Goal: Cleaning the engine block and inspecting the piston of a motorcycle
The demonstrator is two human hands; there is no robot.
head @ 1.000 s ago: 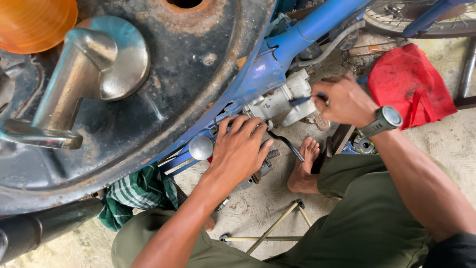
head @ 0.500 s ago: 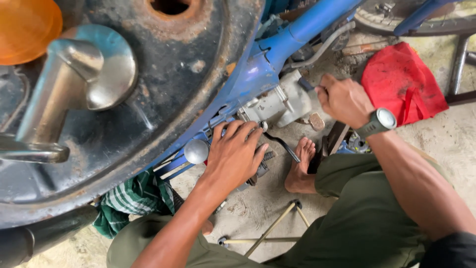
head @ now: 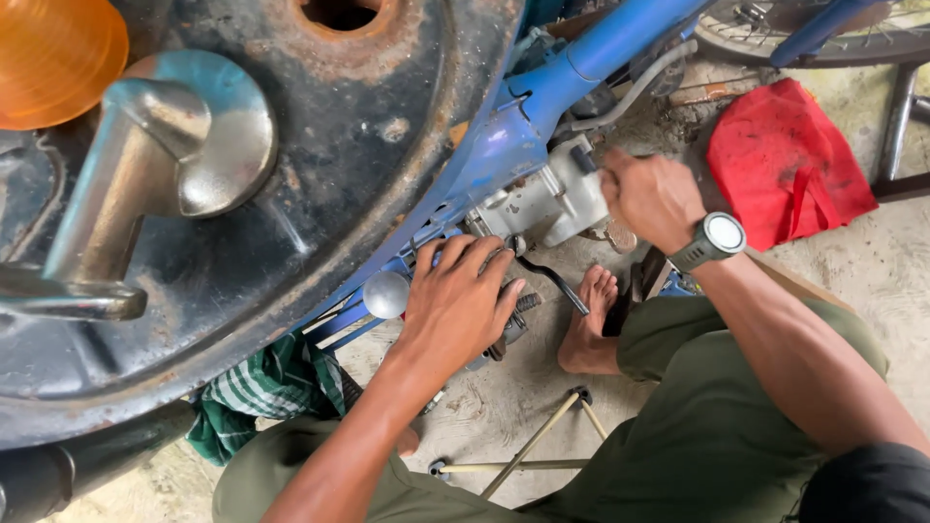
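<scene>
Right hand (head: 651,197) is curled into a closed fist around a small dark tool handle (head: 582,158), and that handle is pressed up against the top of the grey metal engine casing (head: 547,203), which sits just under the blue frame tube (head: 581,68). Can't really tell what kind of tool it is, the fist covers most of it. There's a grey wristwatch (head: 715,239) on that arm. Left hand (head: 455,300) isn't gripping anything, it's laid flat with the fingers spread, resting on the lower part of the bike just below and left of the casing, with a round chrome knob (head: 387,294) right beside the thumb. A thin black lever (head: 552,283) pokes out between the left hand and a bare foot (head: 588,324) on the concrete floor (head: 484,407). Further out, a red cloth (head: 785,160) lies on the ground to the right, well apart from both hands, and a green striped cloth (head: 266,387) hangs under the big rusty black seat pan (head: 368,136) that fills the upper left. An orange lens (head: 53,53) sits in the corner.
</scene>
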